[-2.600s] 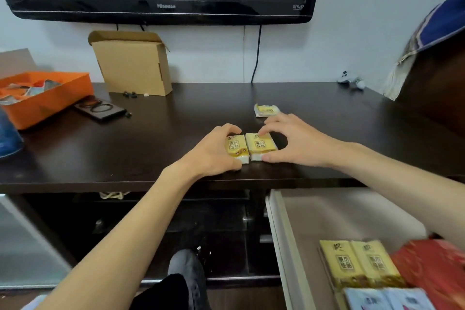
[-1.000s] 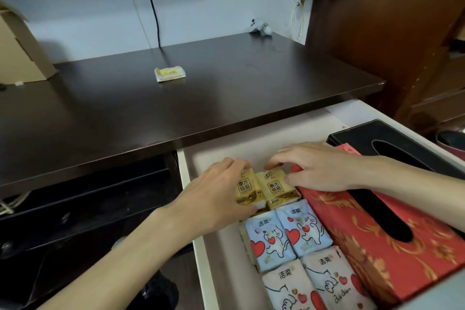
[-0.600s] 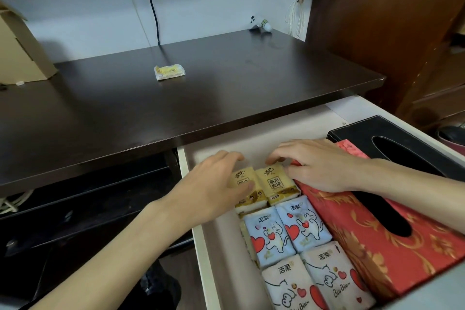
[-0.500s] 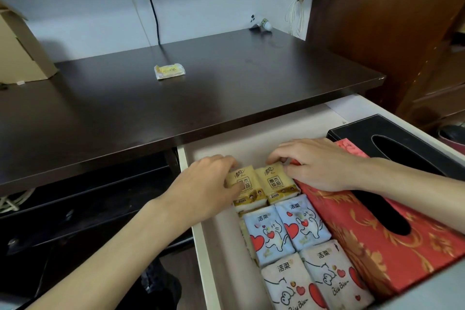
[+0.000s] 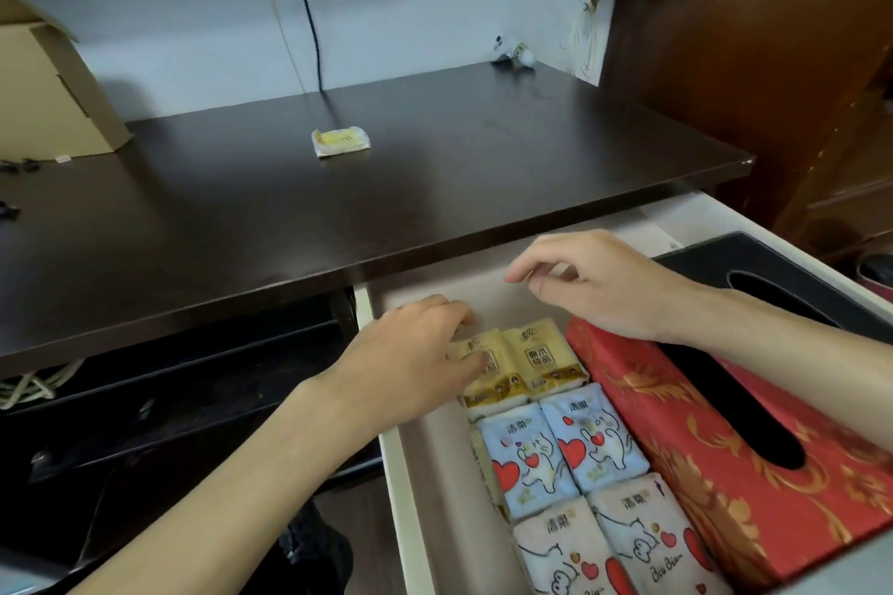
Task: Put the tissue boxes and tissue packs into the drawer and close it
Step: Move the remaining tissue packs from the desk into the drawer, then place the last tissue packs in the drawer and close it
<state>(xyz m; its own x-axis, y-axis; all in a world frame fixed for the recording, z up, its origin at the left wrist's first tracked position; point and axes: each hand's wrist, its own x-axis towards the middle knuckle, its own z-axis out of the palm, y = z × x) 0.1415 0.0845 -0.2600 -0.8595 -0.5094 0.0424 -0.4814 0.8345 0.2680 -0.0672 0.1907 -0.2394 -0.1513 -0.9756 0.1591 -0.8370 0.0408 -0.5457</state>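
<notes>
Left hand [image 5: 410, 362] fingers rest on yellow packs [image 5: 524, 362], centre frame, in drawer [image 5: 410, 473] | right hand [image 5: 594, 285] raised, fingers loosely curled, empty | last pack [image 5: 340, 142] on surface, upper centre, long axis left-right, nearer right hand

Glossy dark wood desktop [image 5: 241, 227]; shiny plastic-wrapped tissue packs [image 5: 546, 425]; matt cardboard box [image 5: 43, 97]

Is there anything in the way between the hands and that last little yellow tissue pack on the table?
Nothing visible. The yellow tissue pack lies alone on the dark tabletop, with bare surface between it and the open drawer where the left hand and right hand are.
</notes>
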